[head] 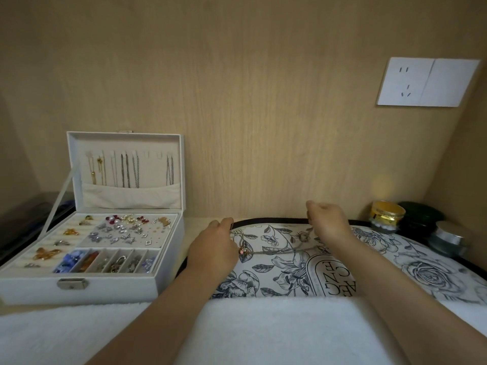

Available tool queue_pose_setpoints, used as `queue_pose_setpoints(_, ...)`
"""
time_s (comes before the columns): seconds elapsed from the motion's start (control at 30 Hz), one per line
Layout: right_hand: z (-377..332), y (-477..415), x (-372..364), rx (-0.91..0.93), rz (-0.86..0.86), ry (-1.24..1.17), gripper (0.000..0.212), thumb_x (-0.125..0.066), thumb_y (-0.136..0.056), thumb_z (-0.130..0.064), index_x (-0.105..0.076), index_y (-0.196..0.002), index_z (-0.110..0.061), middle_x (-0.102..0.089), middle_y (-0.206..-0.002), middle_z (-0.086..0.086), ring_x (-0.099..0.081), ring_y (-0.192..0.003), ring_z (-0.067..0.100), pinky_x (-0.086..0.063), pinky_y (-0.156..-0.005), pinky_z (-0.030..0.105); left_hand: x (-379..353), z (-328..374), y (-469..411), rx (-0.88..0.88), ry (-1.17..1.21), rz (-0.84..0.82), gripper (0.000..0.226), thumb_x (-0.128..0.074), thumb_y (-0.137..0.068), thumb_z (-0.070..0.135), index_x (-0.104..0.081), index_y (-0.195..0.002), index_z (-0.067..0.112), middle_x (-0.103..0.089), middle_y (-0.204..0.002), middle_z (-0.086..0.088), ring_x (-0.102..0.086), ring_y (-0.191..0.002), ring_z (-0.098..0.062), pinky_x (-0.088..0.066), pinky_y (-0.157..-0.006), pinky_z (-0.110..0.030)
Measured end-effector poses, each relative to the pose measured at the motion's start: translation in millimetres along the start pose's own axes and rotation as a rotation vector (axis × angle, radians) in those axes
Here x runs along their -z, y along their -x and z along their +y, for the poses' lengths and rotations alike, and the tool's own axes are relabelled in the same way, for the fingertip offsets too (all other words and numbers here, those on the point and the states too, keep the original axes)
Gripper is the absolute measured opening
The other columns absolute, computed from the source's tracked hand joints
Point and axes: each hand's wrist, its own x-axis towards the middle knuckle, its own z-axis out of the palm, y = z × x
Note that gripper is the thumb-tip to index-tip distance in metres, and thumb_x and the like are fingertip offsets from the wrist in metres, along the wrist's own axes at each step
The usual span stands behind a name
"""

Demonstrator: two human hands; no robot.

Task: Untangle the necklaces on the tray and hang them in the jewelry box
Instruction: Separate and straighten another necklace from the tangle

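I read this as the untangling step; my left hand (pixel 213 246) pinches the necklace (pixel 274 250) near its pendant, low over the floral tray (pixel 421 270); my right hand (pixel 328 219), fingers curled, pinches the chain further along; next I'd tease the strands apart gently, then carry it to a free hook (pixel 153 154) in the jewelry box (pixel 168 272) lid.

Left hand (pixel 214 245), right hand (pixel 327 219), both curled.

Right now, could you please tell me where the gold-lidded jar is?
The gold-lidded jar stands at the right of the head view, near the back wall, just beyond the floral tray, beside a dark green container.
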Motion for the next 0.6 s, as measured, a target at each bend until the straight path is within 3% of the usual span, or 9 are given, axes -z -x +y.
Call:
queue_pose_setpoints(0.1, 9.0, 3.8, -3.7, 0.062, -0.067, 0.419, 0.044, -0.046, -0.098, -0.035, -0.057, -0.064, -0.01, -0.057, -0.058, 0.003, -0.053, -0.059, 0.021, -0.04, -0.057, 0.029, -0.8, -2.8, 0.9, -0.023, 0.121, 0.02, 0.056, -0.044, -0.1, 0.017, -0.032, -0.152, 0.034, -0.063, -0.108, -0.003, -0.061, -0.088, -0.02, -0.049, -0.071, -0.032)
queue_pose_setpoints(0.2, 11.4, 8.8, -7.6, 0.187, -0.055, 0.846, 0.032, -0.053, -0.095, -0.038, -0.069, -0.084, -0.012, -0.064, -0.089, 0.007, -0.06, -0.083, 0.023, -0.049, -0.074, 0.032, -1.8, -1.4, 0.9, 0.006, 0.304, 0.077, 0.052, -0.045, -0.101, 0.015, -0.039, -0.149, 0.03, -0.066, -0.098, -0.003, -0.062, -0.084, -0.017, -0.05, -0.073, -0.031)
queue_pose_setpoints(0.27, 10.0, 15.3, -13.4, 0.375, -0.008, 1.01, 0.023, -0.058, -0.092, -0.035, -0.069, -0.104, -0.019, -0.06, -0.109, 0.005, -0.054, -0.104, 0.024, -0.044, -0.091, 0.036, -2.2, -1.6, -0.8, 0.029, 0.354, 0.109, 0.046, -0.046, -0.1, 0.012, -0.047, -0.144, 0.027, -0.067, -0.095, 0.001, -0.061, -0.082, -0.01, -0.046, -0.07, -0.022)
queue_pose_setpoints(0.33, 4.4, 22.3, -21.5, 0.585, -0.078, 0.794, 0.022, -0.061, -0.093, -0.029, -0.071, -0.112, -0.022, -0.06, -0.114, 0.001, -0.052, -0.108, 0.02, -0.043, -0.095, 0.035, -1.2, -0.2, -0.6, 0.04, 0.414, 0.115, 0.043, -0.048, -0.1, 0.011, -0.051, -0.141, 0.026, -0.066, -0.091, 0.003, -0.06, -0.079, -0.006, -0.04, -0.064, -0.009)
queue_pose_setpoints(0.4, -4.9, 34.4, -32.7, 0.672, -0.29, 0.484, 0.018, -0.061, -0.097, -0.025, -0.075, -0.108, -0.022, -0.063, -0.107, -0.004, -0.056, -0.101, 0.012, -0.046, -0.093, 0.03, 0.5, 1.0, -0.1, 0.055, 0.464, 0.121, 0.042, -0.05, -0.1, 0.01, -0.053, -0.139, 0.025, -0.064, -0.084, 0.004, -0.058, -0.076, -0.005, -0.04, -0.062, -0.005)
queue_pose_setpoints(0.47, -9.5, 43.7, -47.7, 0.713, -0.482, 0.442, 0.018, -0.062, -0.098, -0.026, -0.076, -0.108, -0.023, -0.065, -0.103, -0.005, -0.057, -0.095, 0.008, -0.044, -0.088, 0.021, 3.3, -0.8, -0.8, 0.115, 0.481, 0.147, 0.037, -0.052, -0.099, 0.01, -0.056, -0.133, 0.024, -0.065, -0.082, 0.006, -0.057, -0.075, -0.001, -0.038, -0.06, -0.006)
queue_pose_setpoints(0.53, -7.6, 45.2, -58.4, 0.755, -0.529, 0.484, 0.019, -0.064, -0.096, -0.026, -0.076, -0.11, -0.023, -0.066, -0.102, -0.004, -0.055, -0.09, 0.005, -0.039, -0.08, 0.012, 6.7, -4.7, -0.9, 0.206, 0.484, 0.181, 0.029, -0.053, -0.098, 0.011, -0.059, -0.124, 0.021, -0.064, -0.081, 0.009, -0.057, -0.075, -0.001, -0.037, -0.061, -0.011)
queue_pose_setpoints(0.6, -6.3, 43.4, -60.0, 0.744, -0.513, 0.493, 0.018, -0.065, -0.095, -0.027, -0.076, -0.109, -0.024, -0.065, -0.102, -0.005, -0.053, -0.088, 0.004, -0.039, -0.078, 0.012, 10.3, -7.3, 0.4, 0.276, 0.445, 0.211, 0.024, -0.053, -0.097, 0.014, -0.059, -0.119, 0.021, -0.065, -0.081, 0.009, -0.058, -0.074, -0.004, -0.043, -0.062, -0.021)
